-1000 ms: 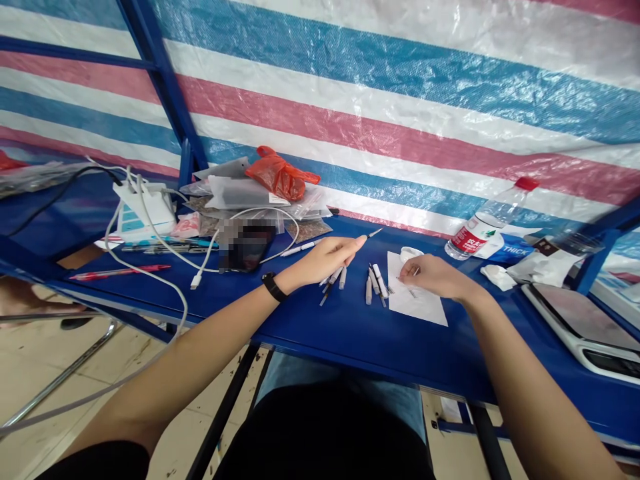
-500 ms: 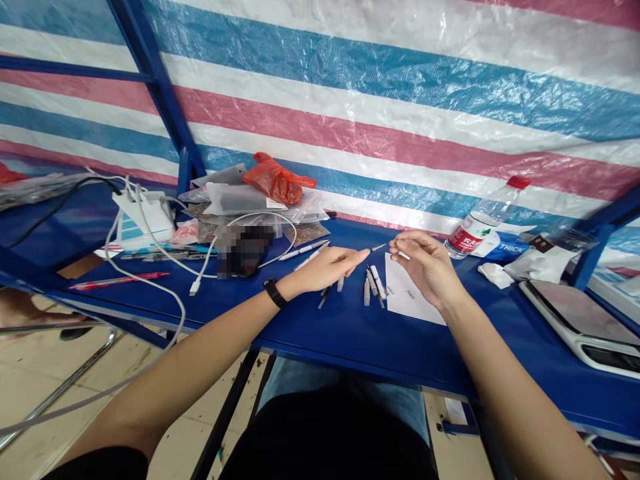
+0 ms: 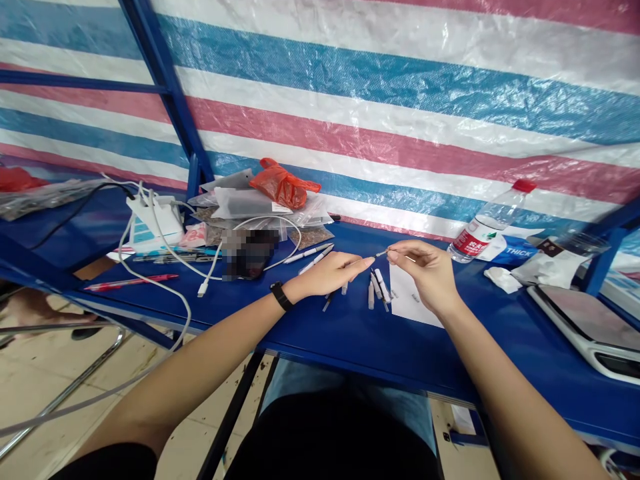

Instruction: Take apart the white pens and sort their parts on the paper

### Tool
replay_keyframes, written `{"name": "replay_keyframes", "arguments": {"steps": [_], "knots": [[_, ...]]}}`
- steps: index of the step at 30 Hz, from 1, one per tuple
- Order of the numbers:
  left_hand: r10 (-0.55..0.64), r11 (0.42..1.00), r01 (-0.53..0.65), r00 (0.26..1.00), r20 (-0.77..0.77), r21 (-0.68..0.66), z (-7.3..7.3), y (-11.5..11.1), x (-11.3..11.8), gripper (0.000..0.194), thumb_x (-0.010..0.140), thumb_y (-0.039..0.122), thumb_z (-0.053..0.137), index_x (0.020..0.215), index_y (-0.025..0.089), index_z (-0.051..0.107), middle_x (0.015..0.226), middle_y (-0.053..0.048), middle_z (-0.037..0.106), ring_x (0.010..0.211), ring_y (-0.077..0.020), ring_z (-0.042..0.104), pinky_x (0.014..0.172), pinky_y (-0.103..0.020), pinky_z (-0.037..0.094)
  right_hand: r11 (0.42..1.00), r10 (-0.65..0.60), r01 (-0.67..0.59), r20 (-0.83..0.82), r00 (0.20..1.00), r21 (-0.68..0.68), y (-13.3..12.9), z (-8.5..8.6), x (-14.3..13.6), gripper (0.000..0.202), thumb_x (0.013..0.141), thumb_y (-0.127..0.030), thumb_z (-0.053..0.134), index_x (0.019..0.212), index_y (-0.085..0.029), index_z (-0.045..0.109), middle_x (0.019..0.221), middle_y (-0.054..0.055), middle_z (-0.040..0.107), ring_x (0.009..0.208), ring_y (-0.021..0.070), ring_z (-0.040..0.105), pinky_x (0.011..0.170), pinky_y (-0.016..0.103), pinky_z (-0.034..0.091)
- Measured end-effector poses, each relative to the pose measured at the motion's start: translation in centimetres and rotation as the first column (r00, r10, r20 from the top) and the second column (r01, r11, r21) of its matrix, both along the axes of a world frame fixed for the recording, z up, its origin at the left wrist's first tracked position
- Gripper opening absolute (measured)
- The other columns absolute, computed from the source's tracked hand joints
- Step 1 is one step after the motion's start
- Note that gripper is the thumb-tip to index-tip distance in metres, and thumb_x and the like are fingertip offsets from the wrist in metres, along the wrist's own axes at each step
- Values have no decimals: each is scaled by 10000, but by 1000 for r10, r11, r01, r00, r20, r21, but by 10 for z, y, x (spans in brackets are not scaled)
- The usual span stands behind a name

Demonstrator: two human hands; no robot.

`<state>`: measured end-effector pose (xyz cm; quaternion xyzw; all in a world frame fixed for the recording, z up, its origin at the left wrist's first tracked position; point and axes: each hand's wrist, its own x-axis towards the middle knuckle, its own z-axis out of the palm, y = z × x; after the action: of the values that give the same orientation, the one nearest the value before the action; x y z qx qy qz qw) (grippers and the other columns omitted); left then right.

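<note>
My left hand (image 3: 334,272), a black band on its wrist, pinches a thin pen refill (image 3: 381,253) whose tip points right. The fingertips of my right hand (image 3: 424,270) are closed at that tip; whether they hold a small part there is too small to tell. Below the hands, several pen parts (image 3: 379,289) lie on the blue table beside a white paper (image 3: 407,308) with small parts on it. Two white pens (image 3: 316,257) rest behind my left hand. Another dark refill (image 3: 328,302) lies just in front of it.
On the left are a blurred dark object (image 3: 250,253), white cables (image 3: 203,288), a red pen (image 3: 131,283), and plastic bags with an orange bag (image 3: 283,185) on top. At the right stand a bottle (image 3: 475,239), crumpled tissue (image 3: 503,279) and a scale (image 3: 590,320).
My right hand has come in to the refill's tip, closing the gap between the hands. The view has shifted slightly, so the table items appear a little further right.
</note>
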<state>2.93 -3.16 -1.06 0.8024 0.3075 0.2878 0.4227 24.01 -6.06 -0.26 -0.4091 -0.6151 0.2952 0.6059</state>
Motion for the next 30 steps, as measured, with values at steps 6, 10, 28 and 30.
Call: {"name": "replay_keyframes", "arguments": {"steps": [6, 10, 28, 30], "knots": [[14, 998, -13, 999, -33, 56, 1, -2, 1, 516, 1012, 565, 432, 641, 211, 375, 570, 37, 438, 552, -129, 462, 573, -273, 328, 1000, -23, 23, 7, 1000, 9, 0, 1, 3, 218, 646, -428, 930, 756, -281, 812, 759, 10, 774, 725, 189, 713, 706, 335, 604], [19, 998, -18, 1000, -14, 63, 2, -2, 0, 520, 1000, 584, 435, 646, 218, 331, 582, 43, 393, 559, -128, 425, 579, -274, 309, 999, -53, 53, -25, 998, 10, -1, 3, 5, 207, 641, -411, 932, 743, -278, 810, 733, 6, 767, 676, 175, 695, 670, 322, 595], [10, 992, -8, 1000, -18, 125, -1, 1, -2, 502, 1013, 551, 448, 652, 210, 373, 580, 35, 438, 570, -132, 440, 582, -281, 309, 997, -78, 78, 17, 997, 16, 0, 2, 7, 247, 649, -473, 933, 754, -282, 816, 793, 20, 798, 737, 219, 739, 744, 392, 637], [10, 991, -6, 999, -30, 136, -1, 1, -2, 505, 1014, 538, 457, 641, 211, 364, 565, 35, 440, 566, -134, 443, 581, -285, 312, 998, -68, 68, 27, 997, 17, 0, 2, 6, 239, 648, -462, 934, 752, -283, 816, 793, 19, 799, 748, 222, 744, 752, 396, 641]]}}
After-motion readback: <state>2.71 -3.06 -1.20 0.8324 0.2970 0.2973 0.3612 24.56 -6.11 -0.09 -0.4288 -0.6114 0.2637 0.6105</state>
